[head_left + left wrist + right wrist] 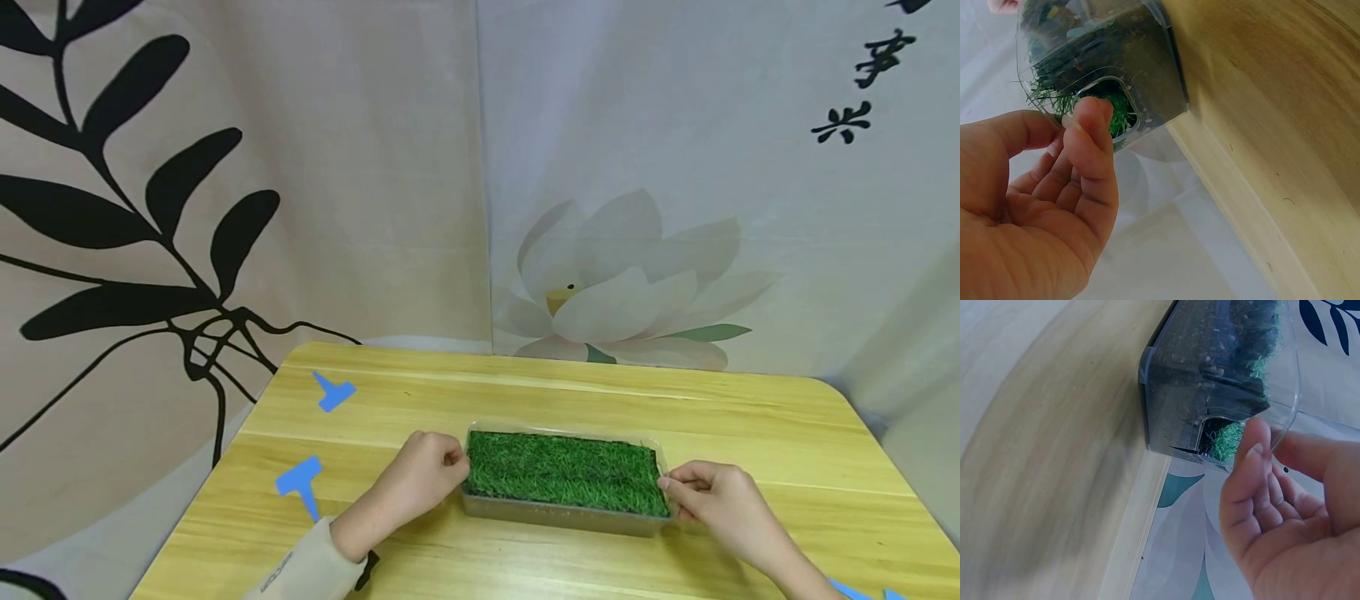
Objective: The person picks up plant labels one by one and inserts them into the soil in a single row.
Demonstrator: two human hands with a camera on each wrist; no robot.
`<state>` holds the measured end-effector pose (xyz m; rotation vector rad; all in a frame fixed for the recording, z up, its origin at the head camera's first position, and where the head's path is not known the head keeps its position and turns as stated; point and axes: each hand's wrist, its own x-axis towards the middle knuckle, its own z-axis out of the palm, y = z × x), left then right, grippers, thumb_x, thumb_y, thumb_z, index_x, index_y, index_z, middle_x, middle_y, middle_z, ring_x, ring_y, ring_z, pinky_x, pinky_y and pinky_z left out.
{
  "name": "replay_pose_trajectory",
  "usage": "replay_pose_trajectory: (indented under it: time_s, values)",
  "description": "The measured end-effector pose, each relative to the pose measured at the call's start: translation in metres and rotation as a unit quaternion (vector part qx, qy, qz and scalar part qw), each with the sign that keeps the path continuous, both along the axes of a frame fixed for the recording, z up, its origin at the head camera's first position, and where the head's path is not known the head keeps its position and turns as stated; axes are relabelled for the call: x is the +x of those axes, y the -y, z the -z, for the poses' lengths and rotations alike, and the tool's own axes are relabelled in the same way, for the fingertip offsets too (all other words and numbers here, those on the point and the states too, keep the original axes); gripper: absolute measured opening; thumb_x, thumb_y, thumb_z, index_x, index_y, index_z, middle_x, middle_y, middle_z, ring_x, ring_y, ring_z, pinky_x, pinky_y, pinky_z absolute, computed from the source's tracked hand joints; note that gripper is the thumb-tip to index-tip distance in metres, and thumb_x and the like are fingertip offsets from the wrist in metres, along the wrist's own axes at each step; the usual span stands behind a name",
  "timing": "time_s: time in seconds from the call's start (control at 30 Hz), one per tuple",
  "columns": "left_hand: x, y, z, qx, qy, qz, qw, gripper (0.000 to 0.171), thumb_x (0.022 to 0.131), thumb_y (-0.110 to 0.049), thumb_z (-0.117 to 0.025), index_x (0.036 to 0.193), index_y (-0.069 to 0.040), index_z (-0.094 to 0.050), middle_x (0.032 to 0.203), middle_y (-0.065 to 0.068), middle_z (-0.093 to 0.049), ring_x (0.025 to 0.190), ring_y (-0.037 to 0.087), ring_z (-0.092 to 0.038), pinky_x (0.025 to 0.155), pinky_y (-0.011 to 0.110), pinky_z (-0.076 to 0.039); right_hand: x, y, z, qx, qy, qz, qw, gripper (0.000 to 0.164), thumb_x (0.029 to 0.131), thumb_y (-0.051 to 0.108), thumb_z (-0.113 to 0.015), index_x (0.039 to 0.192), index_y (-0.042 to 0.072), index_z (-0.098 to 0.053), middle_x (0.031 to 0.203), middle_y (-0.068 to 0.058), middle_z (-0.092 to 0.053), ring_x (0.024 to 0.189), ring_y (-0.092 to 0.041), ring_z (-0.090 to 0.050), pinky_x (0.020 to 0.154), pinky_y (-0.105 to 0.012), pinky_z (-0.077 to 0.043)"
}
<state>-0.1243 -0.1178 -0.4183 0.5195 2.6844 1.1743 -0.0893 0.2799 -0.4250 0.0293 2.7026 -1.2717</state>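
Left hand [429, 468], right hand [723, 502]: pinching box [558, 515] ends
Between them: grass [562, 471]
Left of left hand: blue tags [302, 477]

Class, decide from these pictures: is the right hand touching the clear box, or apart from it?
Touching. The right wrist view shows the right hand pinching the clear box by its rim, between thumb and fingertip.

Soft, even light brightens the table [405, 392], with a pale sheen toward its near edge and a faint, blurry shadow beneath the right hand [723, 508]. Both wrist views look duller and hazier, their fine detail slightly soft.
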Motion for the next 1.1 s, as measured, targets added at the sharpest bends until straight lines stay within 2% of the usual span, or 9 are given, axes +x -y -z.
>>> replay_pose_trajectory:
  time_s: [0.33,0.67,1.1]
  values:
    - [0.010,0.001,-0.004,-0.006,-0.004,0.000,1.0000,0.037,0.095,0.002,-0.060,0.063,-0.015,-0.055,0.052,-0.009,-0.038,0.045,0.005,-0.030,0.048,0.023,-0.033,0.001,0.001,0.004,-0.007,-0.002,-0.008,1.000,0.013,0.098,0.018,-0.075,0.094,0.006,-0.077,0.069,-0.001,-0.067,0.063,-0.019,-0.065,0.060,-0.030,-0.055]
    - [0.015,0.005,-0.006,-0.016,-0.013,0.004,0.9998,0.039,0.096,0.001,-0.061,0.062,-0.017,-0.055,0.051,-0.011,-0.038,0.045,0.003,-0.029,0.048,0.021,-0.034,0.006,0.006,0.003,-0.002,-0.006,-0.013,1.000,0.011,0.097,0.017,-0.076,0.095,0.007,-0.076,0.068,0.001,-0.067,0.063,-0.017,-0.065,0.054,-0.026,-0.049]
    - [0.018,0.005,-0.007,0.000,0.009,-0.012,0.9999,0.033,0.096,0.000,-0.064,0.066,-0.014,-0.064,0.054,-0.010,-0.045,0.046,0.002,-0.034,0.048,0.021,-0.038,0.003,0.000,0.003,-0.017,0.011,-0.036,0.999,0.016,0.098,0.021,-0.075,0.095,0.005,-0.075,0.070,0.000,-0.069,0.064,-0.016,-0.066,0.055,-0.027,-0.051]
